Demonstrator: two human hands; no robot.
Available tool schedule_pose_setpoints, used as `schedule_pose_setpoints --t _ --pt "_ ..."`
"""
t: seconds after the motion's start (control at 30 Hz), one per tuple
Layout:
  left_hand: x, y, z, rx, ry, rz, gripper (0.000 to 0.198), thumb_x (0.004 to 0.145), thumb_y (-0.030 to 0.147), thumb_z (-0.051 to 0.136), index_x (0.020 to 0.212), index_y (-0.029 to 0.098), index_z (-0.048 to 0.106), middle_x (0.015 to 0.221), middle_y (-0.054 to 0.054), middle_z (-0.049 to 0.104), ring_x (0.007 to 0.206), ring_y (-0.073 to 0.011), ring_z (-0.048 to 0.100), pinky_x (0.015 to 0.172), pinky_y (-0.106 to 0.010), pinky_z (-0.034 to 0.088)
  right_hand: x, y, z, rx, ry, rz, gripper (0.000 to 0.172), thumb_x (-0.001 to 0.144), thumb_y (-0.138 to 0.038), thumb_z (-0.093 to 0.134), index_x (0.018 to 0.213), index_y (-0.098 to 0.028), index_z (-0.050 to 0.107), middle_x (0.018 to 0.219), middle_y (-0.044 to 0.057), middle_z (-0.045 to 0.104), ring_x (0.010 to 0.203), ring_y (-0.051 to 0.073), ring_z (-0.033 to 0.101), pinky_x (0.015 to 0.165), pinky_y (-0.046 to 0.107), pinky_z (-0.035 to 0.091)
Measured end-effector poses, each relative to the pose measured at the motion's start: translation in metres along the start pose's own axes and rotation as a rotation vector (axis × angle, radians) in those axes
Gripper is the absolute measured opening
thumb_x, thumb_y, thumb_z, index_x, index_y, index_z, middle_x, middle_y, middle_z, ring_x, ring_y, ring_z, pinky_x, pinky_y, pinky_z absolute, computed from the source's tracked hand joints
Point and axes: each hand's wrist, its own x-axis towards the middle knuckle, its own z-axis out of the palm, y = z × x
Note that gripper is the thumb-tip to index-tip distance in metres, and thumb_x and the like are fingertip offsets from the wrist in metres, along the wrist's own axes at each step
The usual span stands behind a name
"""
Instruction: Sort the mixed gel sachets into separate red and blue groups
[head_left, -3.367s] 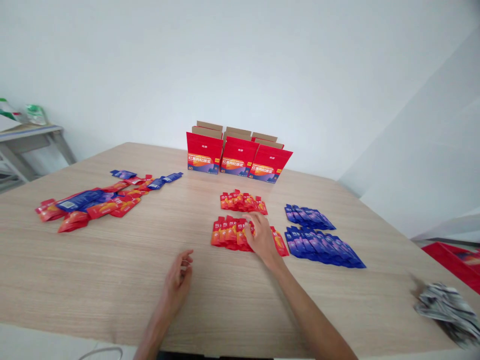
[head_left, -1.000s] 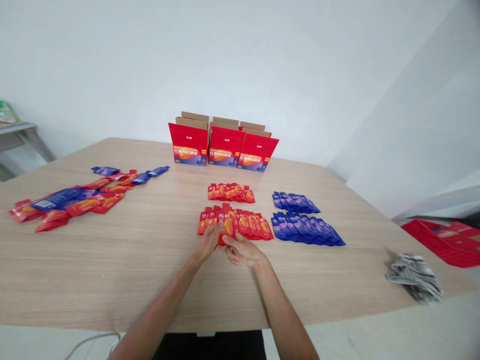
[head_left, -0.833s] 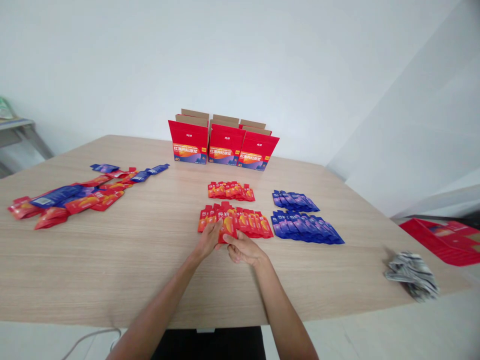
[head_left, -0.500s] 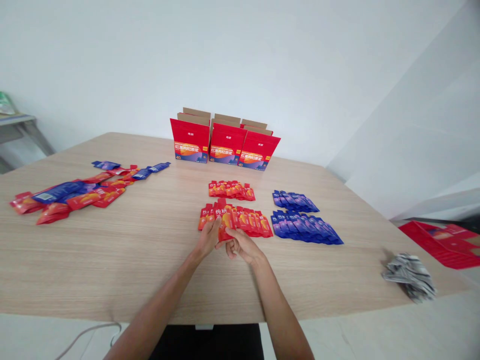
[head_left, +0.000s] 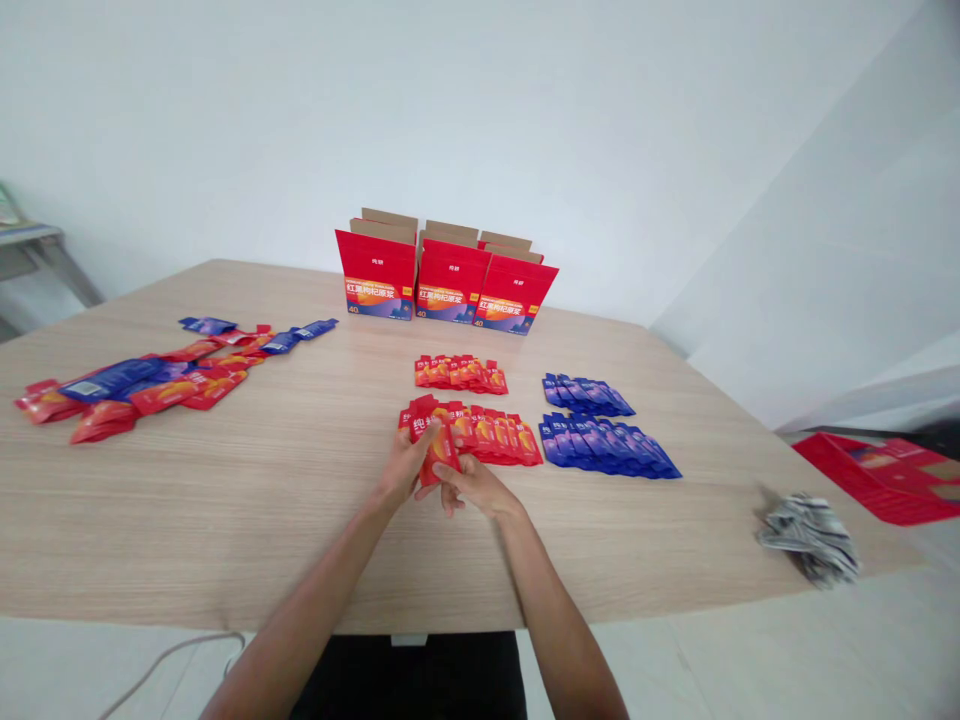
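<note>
Between my two hands is a red pouch point(head_left: 444, 450), tilted to the left over the near row of red pouches point(head_left: 491, 436). My left hand point(head_left: 406, 464) grips its left side, thumb on the front. On its lower right side, my right hand point(head_left: 471, 484) pinches it with the thumb in front. Whether more than one pouch is held cannot be made out. A shorter row of red pouches point(head_left: 461, 374) lies behind. To the right are two rows of overlapping blue pouches, one farther back point(head_left: 586, 395) and one nearer point(head_left: 606, 446).
Three open red boxes point(head_left: 450, 284) stand at the back of the wooden table point(head_left: 300, 520). Mixed red and blue pouches point(head_left: 124, 385) lie in a loose heap at the left. A striped cloth point(head_left: 810, 538) rests at the right edge, near a red box point(head_left: 877, 480) beyond the table.
Both hands have shifted slightly left with the red pouch, which now leans more to the left. The whole view has moved a little.
</note>
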Motion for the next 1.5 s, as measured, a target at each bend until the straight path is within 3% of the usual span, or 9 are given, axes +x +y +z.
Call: schedule_pose_setpoints --t 0.13,0.27,0.53,0.73,0.9,1.0,1.07,1.17,1.5 --pt "0.002 0.008 -0.002 -0.025 0.068 -0.017 0.057 0.064 0.064 0.091 0.079 0.014 0.07 0.066 -0.007 0.075 0.051 -0.0183 0.069 0.049 -0.025 0.054 0.003 0.0 0.008 -0.031 -0.019 -0.013 0.071 0.076 -0.086 0.069 0.078 -0.015 0.067 0.063 0.006 0.072 0.039 0.01 0.052 0.04 0.023 0.031" --pt "0.003 0.01 -0.006 -0.037 0.115 -0.037 0.054 0.069 0.066 0.085 0.074 0.016 0.066 0.06 -0.005 0.072 0.044 -0.0187 0.065 0.043 -0.026 0.051 0.003 -0.004 0.011 -0.121 -0.024 -0.037 0.071 0.078 -0.087 0.067 0.079 -0.016 0.068 0.062 0.005 0.072 0.037 0.008 0.045 0.041 0.023 0.031" --pt "0.003 0.011 -0.003 -0.046 0.099 -0.023 0.052 0.072 0.065 0.084 0.075 0.016 0.068 0.063 -0.007 0.075 0.052 -0.021 0.071 0.046 -0.025 0.052 0.004 -0.003 0.006 -0.115 -0.034 -0.031 0.072 0.078 -0.09 0.062 0.077 -0.018 0.066 0.065 0.006 0.074 0.038 0.01 0.05 0.041 0.022 0.031" --pt "0.003 0.01 -0.003 -0.076 0.057 0.024 0.061 0.074 0.064 0.083 0.108 0.014 0.075 0.081 -0.008 0.081 0.062 -0.024 0.076 0.044 -0.025 0.052 0.008 0.006 0.004 -0.101 0.001 -0.033 0.085 0.082 -0.097 0.044 0.076 -0.016 0.07 0.058 0.006 0.069 0.037 0.009 0.047 0.04 0.022 0.03" --pt "0.005 0.011 -0.005 -0.132 0.015 -0.005 0.065 0.083 0.065 0.074 0.121 0.013 0.073 0.09 -0.011 0.083 0.077 -0.027 0.08 0.058 -0.031 0.061 0.011 0.011 0.004 -0.149 -0.031 -0.031 0.092 0.084 -0.099 0.036 0.09 -0.015 0.075 0.059 0.005 0.067 0.041 0.011 0.048 0.044 0.024 0.033" --pt "0.004 0.013 -0.005 -0.157 -0.032 0.027 0.064 0.087 0.066 0.067 0.126 0.015 0.072 0.102 -0.013 0.083 0.091 -0.0276 0.08 0.072 -0.033 0.064 0.008 0.011 0.014 -0.327 0.214 -0.088 0.085 0.093 -0.09 0.035 0.105 -0.016 0.075 0.072 0.007 0.071 0.057 0.017 0.061 0.056 0.027 0.046" --pt "0.004 0.016 -0.005 -0.176 -0.062 0.056 0.064 0.089 0.066 0.064 0.131 0.018 0.07 0.11 -0.013 0.082 0.104 -0.0284 0.079 0.083 -0.036 0.064 0.003 0.009 0.027 -0.546 0.521 -0.21 0.072 0.096 -0.078 0.049 0.126 -0.016 0.071 0.103 0.015 0.075 0.093 0.025 0.07 0.08 0.036 0.056" --pt "0.002 0.019 -0.005 -0.203 -0.096 0.065 0.066 0.091 0.066 0.062 0.139 0.021 0.066 0.121 -0.012 0.08 0.12 -0.0296 0.074 0.097 -0.04 0.061 -0.001 0.002 0.049 -0.872 0.786 -0.319 0.078 0.093 -0.06 0.066 0.153 -0.012 0.051 0.145 0.025 0.057 0.137 0.037 0.052 0.109 0.053 0.047" --pt "0.003 0.02 -0.004 -0.261 -0.094 0.081 0.067 0.092 0.064 0.063 0.145 0.023 0.062 0.121 -0.01 0.08 0.124 -0.0288 0.071 0.105 -0.04 0.058 0.015 -0.039 0.065 -1.246 0.801 -0.212 0.071 0.096 -0.036 0.064 0.162 -0.021 0.043 0.138 0.02 0.06 0.124 0.038 0.054 0.108 0.06 0.04"
